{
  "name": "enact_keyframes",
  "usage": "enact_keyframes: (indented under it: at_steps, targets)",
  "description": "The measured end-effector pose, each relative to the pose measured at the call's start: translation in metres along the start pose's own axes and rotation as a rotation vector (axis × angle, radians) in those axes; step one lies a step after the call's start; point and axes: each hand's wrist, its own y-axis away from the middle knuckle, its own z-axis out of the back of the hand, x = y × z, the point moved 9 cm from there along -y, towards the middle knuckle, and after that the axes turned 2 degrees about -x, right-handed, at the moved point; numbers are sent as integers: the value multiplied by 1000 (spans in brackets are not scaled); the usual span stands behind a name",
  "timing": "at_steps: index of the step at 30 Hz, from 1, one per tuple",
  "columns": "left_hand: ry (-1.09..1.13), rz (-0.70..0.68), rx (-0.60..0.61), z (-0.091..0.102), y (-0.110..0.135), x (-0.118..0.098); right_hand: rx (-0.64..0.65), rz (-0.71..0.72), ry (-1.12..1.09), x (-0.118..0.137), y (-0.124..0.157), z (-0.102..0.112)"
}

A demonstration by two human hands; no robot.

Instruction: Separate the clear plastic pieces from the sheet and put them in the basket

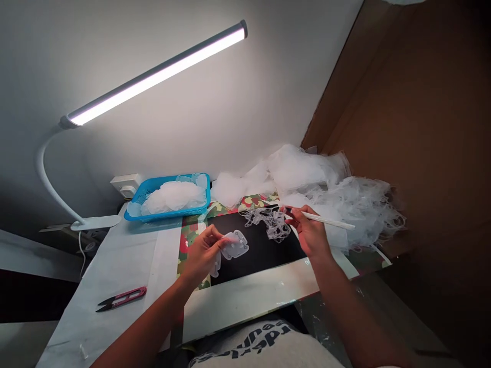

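My left fingers pinch a thin, clear plastic cutout, soft and flimsy, best held by its edge; my right fingers grip a slender white stick.

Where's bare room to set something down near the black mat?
Bare white tabletop, between the blue plastic tray and red-handled snips. Also black mat, between left hand and right hand, below the clear plastic tangle. Crowded: upper right, heaped translucent film against the right hand.

Landmark: mat | on it: mesh scrap | behind-left: tray | left: snips | behind-right: mesh heap
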Motion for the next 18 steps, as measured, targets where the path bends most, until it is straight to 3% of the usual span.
enact_keyframes:
  at_steps: [4,10,14,18]
  targets:
    - [137,1,-16,1,3,-9,-7,43,-70,26,-9,16]
    - [199,11,-14,-1,5,-16,-159,446,-106,97,-48,59]
    - [248,88,-1,-2,4,-8,-341,729,-64,150,-60,90]
    - [339,183,-6,-3,2,3,-615,925,70,185,-51,119]
